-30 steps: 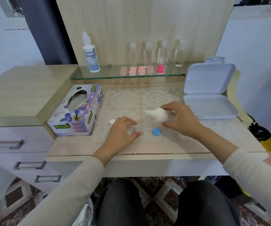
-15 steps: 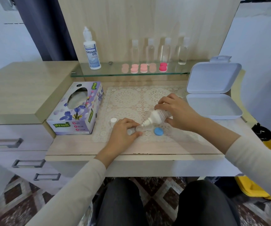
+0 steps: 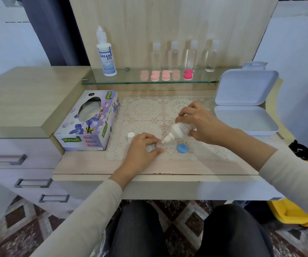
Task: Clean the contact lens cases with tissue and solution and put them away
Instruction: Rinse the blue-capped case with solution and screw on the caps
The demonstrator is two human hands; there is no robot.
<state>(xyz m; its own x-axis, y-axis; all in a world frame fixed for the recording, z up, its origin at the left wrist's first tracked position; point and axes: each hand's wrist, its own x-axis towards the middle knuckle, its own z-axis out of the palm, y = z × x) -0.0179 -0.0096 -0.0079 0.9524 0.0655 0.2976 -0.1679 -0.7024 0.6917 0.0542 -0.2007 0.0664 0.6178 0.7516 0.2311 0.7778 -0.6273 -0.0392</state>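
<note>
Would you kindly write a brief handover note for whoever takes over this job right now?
Left hand: pinches the clear lens case on the lace mat.
Right hand: grips the small solution bottle, tilted with its nozzle at the case.
Blue cap lies right of the case; white cap stands left of the left hand. Tissue box is on the left, open white box on the right, pink lens cases on the glass shelf.
Done: case and bottle uncapped.
Left: wipe with tissue, cap, put away.
</note>
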